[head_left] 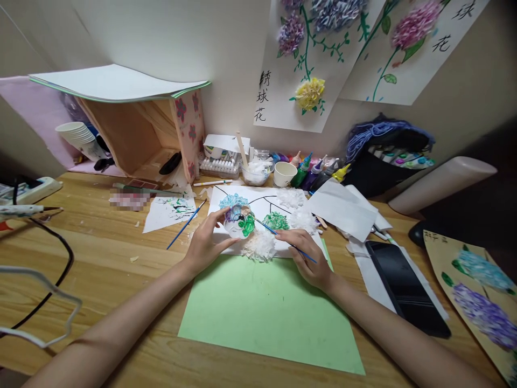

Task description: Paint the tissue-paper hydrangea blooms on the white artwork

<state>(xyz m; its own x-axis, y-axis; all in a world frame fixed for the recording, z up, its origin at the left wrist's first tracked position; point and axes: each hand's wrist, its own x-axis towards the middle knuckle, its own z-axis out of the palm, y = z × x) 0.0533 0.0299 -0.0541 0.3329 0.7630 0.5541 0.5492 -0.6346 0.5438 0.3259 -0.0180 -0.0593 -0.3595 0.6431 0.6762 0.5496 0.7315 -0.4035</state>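
Observation:
My left hand [208, 237] holds a small round palette [238, 222] with green, purple and blue paint by its edge. Between the fingers of my right hand [309, 256] is a thin blue paintbrush [297, 249], its tip at the palette's green paint. Beneath and behind them lies white paper [226, 250] with dark branch lines. It bears a blue flower cluster [233, 200], a green one [277, 220] and several white ones, such as the white cluster [259, 247] just right of the palette. A green sheet [270, 312] lies under the paper's front edge.
Another brush [186, 225] and a paint-marked scrap [169, 213] lie at the left. Behind the paper are a paper cup [285, 174], a bowl of white scraps [257, 171] and paint bottles [302, 171]. A black phone [406, 285] lies at the right, near a flower picture [480, 291].

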